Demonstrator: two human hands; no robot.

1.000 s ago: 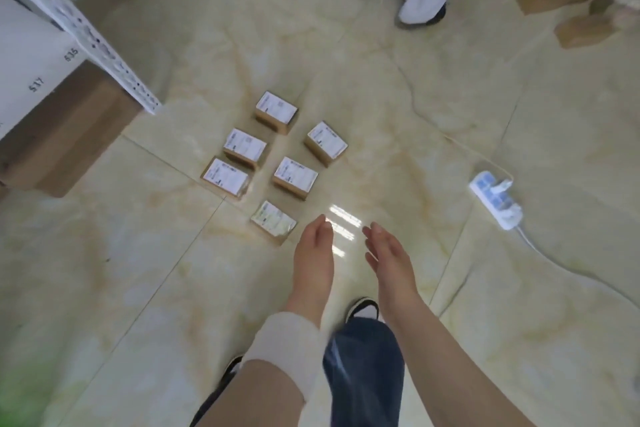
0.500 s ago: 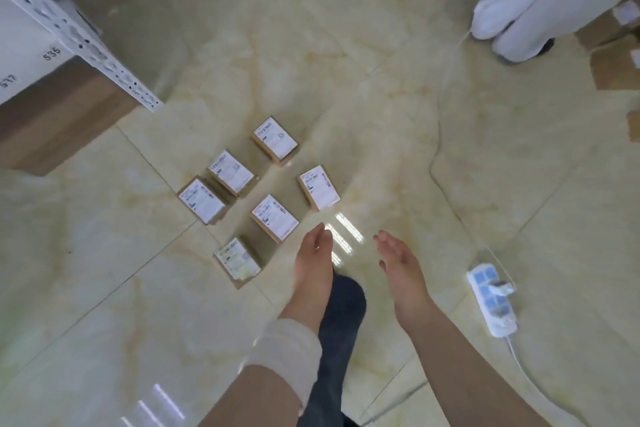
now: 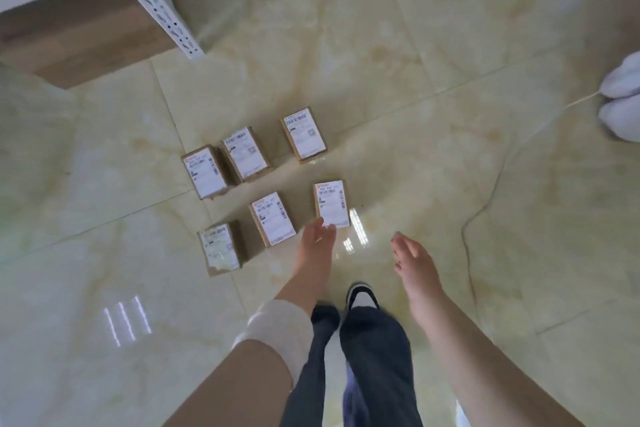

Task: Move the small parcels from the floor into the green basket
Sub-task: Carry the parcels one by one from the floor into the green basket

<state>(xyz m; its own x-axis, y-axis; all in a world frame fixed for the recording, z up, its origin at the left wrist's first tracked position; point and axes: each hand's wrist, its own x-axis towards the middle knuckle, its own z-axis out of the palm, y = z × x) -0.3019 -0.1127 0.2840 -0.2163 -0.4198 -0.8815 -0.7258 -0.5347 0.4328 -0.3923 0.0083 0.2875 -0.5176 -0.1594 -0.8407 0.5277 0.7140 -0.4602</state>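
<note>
Left hand (image 3: pixel 317 241): stretched forward and down, fingers straight and close together, nothing grasped. The fingertips are seen at the near edge of the nearest parcel (image 3: pixel 331 203); whether contact is made cannot be told.
Left forearm: a white cloth wrap (image 3: pixel 277 329) is worn around it.
Right hand (image 3: pixel 415 263): held out lower and to the right, well apart from the parcels, fingers loosely spread and relaxed, nothing held.
Small parcels (image 3: pixel 273 218): six are laid flat on the floor (image 3: pixel 415 80) in two rough rows of three, ahead of the hands.
Parcel make: flat rectangular boxes of brown cardboard, each topped with a white printed label with barcodes.
Floor surface: glossy cream tiles with marble veining and thin grout lines; light streaks are mirrored in them.
Upper left: a white perforated metal shelf post (image 3: pixel 156 7) is seen beside a large carton (image 3: pixel 79 31) of plain brown cardboard.
</note>
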